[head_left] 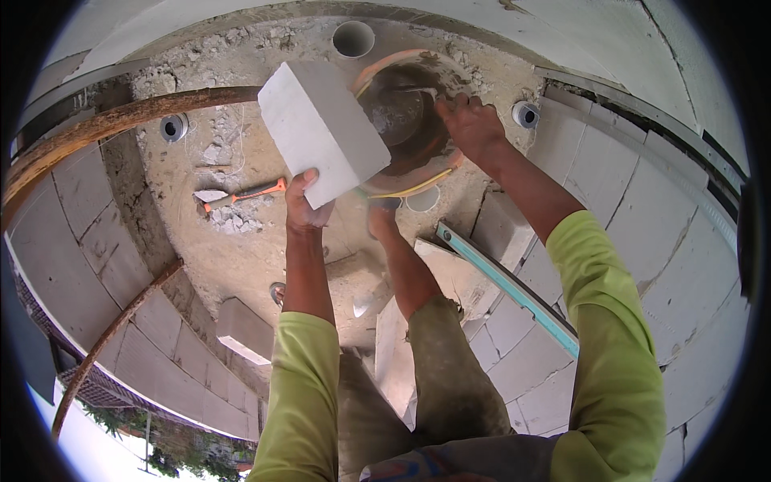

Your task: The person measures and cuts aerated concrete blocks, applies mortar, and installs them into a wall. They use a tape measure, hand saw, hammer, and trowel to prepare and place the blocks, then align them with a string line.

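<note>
My left hand (305, 201) grips a pale grey building block (317, 132) by its lower end, thumb on the near face. The block is held up tilted, beside the left rim of a round orange-rimmed tub (440, 178) and partly covering it. Wet grey mortar (393, 120) lies in the tub. My right hand (472, 127) is closed over the tub's right side, beside a thin pale tool shank (419, 90) that reaches into the mortar. The fingers hide what they hold, and the tool's head cannot be made out.
An orange-and-black handled hammer (245, 194) lies on the rubble-strewn floor at left. A teal spirit level (510, 289) leans at right. Pipe ends (353, 38) stick up around the tub. Block walls (634, 201) enclose both sides; a wooden pole (128, 120) crosses the upper left. A loose block (245, 328) lies lower left.
</note>
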Tool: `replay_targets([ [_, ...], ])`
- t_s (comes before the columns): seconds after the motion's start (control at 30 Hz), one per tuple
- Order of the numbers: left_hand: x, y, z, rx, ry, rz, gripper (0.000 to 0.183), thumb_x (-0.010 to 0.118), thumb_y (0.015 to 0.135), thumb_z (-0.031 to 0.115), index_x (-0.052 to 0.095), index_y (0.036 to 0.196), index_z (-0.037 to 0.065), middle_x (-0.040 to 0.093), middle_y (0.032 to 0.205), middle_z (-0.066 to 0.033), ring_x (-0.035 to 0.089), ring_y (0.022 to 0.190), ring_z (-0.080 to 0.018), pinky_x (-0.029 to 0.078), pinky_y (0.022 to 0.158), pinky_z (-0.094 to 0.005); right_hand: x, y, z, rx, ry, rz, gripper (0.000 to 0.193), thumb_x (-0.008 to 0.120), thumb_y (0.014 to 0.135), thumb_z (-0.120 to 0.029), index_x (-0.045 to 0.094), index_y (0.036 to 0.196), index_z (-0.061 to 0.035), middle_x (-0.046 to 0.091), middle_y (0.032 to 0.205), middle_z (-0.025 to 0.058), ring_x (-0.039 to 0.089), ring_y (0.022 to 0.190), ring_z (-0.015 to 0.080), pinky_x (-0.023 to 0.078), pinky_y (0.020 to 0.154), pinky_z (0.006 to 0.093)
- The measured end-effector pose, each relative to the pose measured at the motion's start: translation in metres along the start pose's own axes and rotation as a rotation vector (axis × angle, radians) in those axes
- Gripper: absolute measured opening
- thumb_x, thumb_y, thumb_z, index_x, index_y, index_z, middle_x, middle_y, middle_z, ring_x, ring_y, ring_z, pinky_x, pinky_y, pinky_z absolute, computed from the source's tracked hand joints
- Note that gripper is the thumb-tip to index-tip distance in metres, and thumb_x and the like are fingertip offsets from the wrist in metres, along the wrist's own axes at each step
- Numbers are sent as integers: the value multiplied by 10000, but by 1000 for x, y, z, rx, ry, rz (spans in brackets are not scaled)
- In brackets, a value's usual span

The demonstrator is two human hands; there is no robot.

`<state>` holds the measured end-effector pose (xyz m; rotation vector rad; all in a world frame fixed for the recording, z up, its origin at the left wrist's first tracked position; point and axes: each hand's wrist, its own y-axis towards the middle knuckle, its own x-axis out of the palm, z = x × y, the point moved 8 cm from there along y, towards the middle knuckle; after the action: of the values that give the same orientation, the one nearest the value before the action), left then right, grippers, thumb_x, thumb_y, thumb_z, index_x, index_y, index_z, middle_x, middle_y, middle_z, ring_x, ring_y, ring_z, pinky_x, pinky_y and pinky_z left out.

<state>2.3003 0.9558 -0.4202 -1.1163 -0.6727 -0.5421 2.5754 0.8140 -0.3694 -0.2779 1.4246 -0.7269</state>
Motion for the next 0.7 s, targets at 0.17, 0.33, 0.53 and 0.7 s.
replay_targets([
  [0.17, 33, 7, -1, -99, 328, -20, 831, 799, 793, 203, 506, 1540, -12, 659, 1389, -149, 640, 1292, -297, 517, 1085, -420, 44, -7, 6, 41, 193, -148, 299, 645, 990, -148, 682, 1273, -58, 725, 1157, 184, 751, 1104, 340, 655, 834, 452],
  [0.33, 63, 10, 11, -147, 606, -45, 893, 837, 721, 242, 528, 1498, -69, 683, 1351, -181, 674, 1237, -315, 535, 1064, -431, 72, -51, -33, -34, 481, -213, 349, 733, 926, -213, 731, 1250, -81, 756, 1173, 183, 755, 1139, 352, 627, 957, 481],
  [0.53, 66, -6, 1, -294, 617, -72, 991, 830, 656, 161, 469, 1559, -30, 645, 1375, -157, 625, 1270, -297, 512, 1070, -402, 92, -52, -48, 13, 881, -251, 352, 756, 866, -260, 795, 1183, -110, 800, 1161, 147, 762, 1107, 366, 608, 986, 475],
  [0.7, 52, -20, 28, -310, 777, -39, 1062, 835, 615, 167, 450, 1586, -27, 635, 1405, -158, 607, 1301, -297, 476, 1110, -401, 91, -64, -48, 91, 1348, -496, 505, 756, 863, -228, 731, 1353, -110, 794, 1008, 145, 760, 826, 272, 600, 726, 403],
])
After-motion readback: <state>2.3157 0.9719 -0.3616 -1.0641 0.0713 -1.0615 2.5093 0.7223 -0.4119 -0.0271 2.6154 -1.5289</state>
